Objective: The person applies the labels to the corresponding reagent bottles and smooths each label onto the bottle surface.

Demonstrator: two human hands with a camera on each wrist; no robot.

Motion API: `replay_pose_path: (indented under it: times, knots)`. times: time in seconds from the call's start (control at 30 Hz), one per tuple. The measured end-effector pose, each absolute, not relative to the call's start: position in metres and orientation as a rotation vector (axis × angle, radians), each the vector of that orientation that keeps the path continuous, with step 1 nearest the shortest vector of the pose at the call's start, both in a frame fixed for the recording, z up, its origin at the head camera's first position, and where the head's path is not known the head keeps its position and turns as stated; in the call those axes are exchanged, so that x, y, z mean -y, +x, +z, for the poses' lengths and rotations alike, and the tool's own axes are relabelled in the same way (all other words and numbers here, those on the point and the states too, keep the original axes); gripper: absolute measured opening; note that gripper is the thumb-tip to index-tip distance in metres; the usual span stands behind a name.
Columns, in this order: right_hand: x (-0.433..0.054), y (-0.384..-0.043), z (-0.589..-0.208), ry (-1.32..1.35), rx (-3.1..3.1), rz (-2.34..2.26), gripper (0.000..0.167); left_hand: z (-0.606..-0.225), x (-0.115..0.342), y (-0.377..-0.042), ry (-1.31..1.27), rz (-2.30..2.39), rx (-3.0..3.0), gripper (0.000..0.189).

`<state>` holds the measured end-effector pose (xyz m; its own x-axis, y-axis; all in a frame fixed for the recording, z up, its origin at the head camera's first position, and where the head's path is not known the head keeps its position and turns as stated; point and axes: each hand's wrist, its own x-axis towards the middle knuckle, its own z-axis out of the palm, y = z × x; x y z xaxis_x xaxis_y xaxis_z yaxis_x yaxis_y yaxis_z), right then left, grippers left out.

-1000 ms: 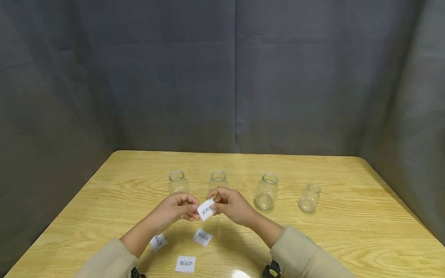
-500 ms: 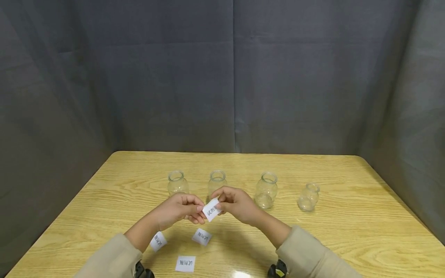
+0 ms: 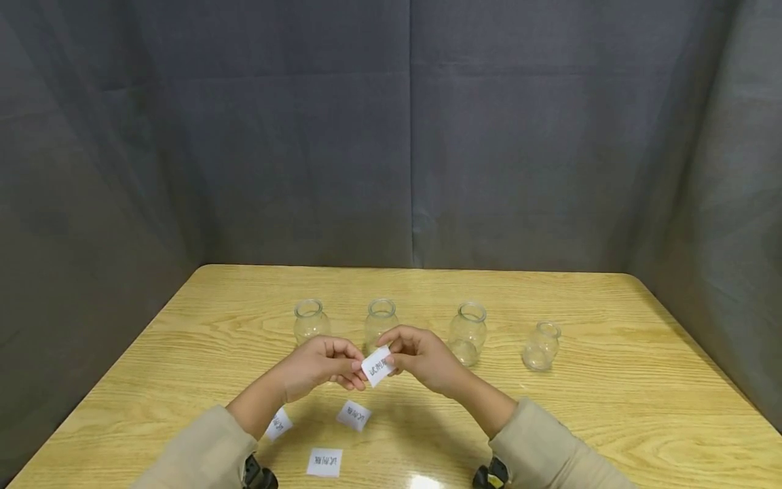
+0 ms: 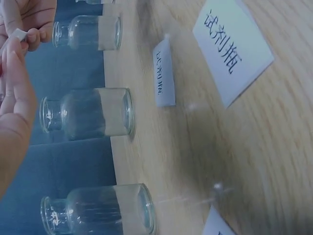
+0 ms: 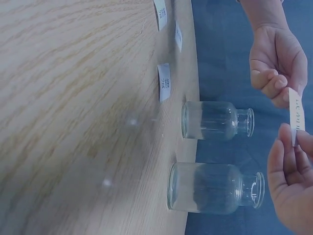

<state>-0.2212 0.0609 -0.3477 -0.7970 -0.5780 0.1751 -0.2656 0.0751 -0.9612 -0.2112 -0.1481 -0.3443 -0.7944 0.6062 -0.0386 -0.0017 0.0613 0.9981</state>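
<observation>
A small white paper label (image 3: 375,367) with handwritten black characters is held up above the table between both hands. My left hand (image 3: 319,368) pinches its left edge between thumb and fingers. The right side of the label is pinched by my right hand (image 3: 421,360), whose thumb covers part of the writing. In the right wrist view the label (image 5: 296,115) appears nearly edge-on between the two hands. Three more labels lie on the table below: one by my left forearm (image 3: 279,424), a middle label (image 3: 354,415) and a front label (image 3: 324,462).
Several clear glass jars stand in a row behind the hands: a left jar (image 3: 310,320), a second jar (image 3: 381,319) partly hidden by my right hand, a third jar (image 3: 468,331) and a smaller jar (image 3: 540,348) at right. Dark curtains (image 3: 409,136) surround the wooden table (image 3: 623,421).
Both hands have shifted slightly right, carrying the pinched label with them. The jars and the labels on the table have stayed put.
</observation>
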Motion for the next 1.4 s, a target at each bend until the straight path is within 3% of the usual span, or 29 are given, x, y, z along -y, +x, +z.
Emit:
replay_pose_path:
  times: [0.33, 0.57, 0.73, 1.4]
  knots:
    - [-0.065, -0.218, -0.351, -0.798, -2.212, -1.797, 0.021, -0.357, 0.139, -0.211, 0.531, 1.977, -1.901, 0.011]
    - [-0.068, -0.219, -0.353, -0.747, -2.290, -1.831, 0.024, -0.354, 0.138, -0.211, 0.510, 1.957, -1.987, 0.019]
    - [-0.072, -0.219, -0.353, -0.660, -2.353, -1.865, 0.017, -0.352, 0.139, -0.212, 0.481, 1.938, -2.032, 0.021]
    - [-0.056, -0.213, -0.360, -0.766, -2.255, -1.746, 0.021, -0.356, 0.129, -0.212, 0.532, 1.858, -2.105, 0.021]
